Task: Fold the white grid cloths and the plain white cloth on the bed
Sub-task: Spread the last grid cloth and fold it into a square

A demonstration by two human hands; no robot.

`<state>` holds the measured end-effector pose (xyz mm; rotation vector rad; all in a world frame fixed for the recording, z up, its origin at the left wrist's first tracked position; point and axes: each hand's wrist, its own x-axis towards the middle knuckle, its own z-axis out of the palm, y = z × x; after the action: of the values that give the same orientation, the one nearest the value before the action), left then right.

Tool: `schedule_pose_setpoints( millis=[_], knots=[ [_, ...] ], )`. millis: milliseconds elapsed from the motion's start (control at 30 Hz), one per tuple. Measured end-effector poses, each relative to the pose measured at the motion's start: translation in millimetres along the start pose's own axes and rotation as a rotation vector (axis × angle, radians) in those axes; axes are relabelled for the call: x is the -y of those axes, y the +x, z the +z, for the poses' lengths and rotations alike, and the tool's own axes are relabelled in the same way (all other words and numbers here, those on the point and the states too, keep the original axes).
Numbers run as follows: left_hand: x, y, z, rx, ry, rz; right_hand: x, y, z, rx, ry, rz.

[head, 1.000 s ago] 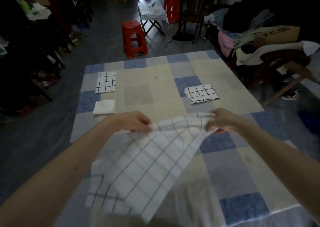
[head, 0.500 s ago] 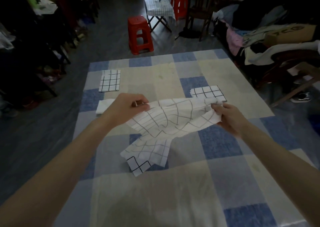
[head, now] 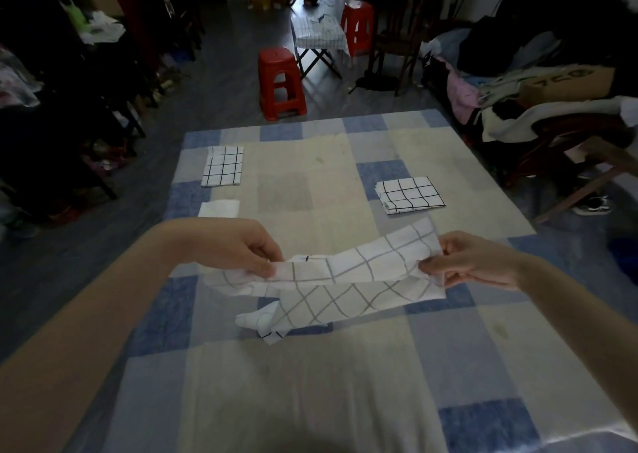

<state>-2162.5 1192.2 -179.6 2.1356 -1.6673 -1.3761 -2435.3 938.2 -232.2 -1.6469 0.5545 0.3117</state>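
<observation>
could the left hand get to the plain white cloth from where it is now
Probably yes, once freed: the left hand pinches the grid cloth, and the plain white cloth lies just beyond it on the bed, nothing between.

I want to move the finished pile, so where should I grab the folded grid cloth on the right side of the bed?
Take the folded grid cloth by its near-left layered edge, coming from the near side, thumb on top, fingers beneath. It lies flat and apart from other things.
</observation>
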Motion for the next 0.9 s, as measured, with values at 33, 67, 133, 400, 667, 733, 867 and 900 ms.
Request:
schedule_pose_setpoints(
  millis=[33,67,133,400,667,733,867,900],
  knots=[
    [-3.9,-8.3,-0.5,0.079,-0.057,0.027,5.1,-8.9,2.4,0.026,-0.001,-0.005],
    [-8.8,-18.1,-0.9,0.195,-0.155,0.088,10.2,-17.8,3.9,0.068,0.016,-0.015],
    [-23.1,-37.8,-4.0,0.470,-0.386,0.285,17.8,-35.2,0.5,0.215,0.098,-0.044],
    [0.7,16.6,-12.2,0.080,-0.195,-0.003,20.1,-13.7,-6.0,-0.048,0.036,0.143],
    [64.1,117.9,3.1,-0.451,0.349,-0.331,-39.6,80.7,-18.2,-0.668,-0.207,0.189],
    [70.2,133.3,4.4,-0.531,0.361,-0.366,-42.5,94.6,-16.6,-0.695,-0.114,0.197],
    [85.3,162.6,2.6,-0.641,0.372,-0.439,-46.5,119.2,-23.2,-0.443,-0.018,0.301],
    [90.6,169.0,0.7,-0.674,0.363,-0.466,-49.5,124.9,-28.3,-0.320,-0.058,0.355]
  ],
)
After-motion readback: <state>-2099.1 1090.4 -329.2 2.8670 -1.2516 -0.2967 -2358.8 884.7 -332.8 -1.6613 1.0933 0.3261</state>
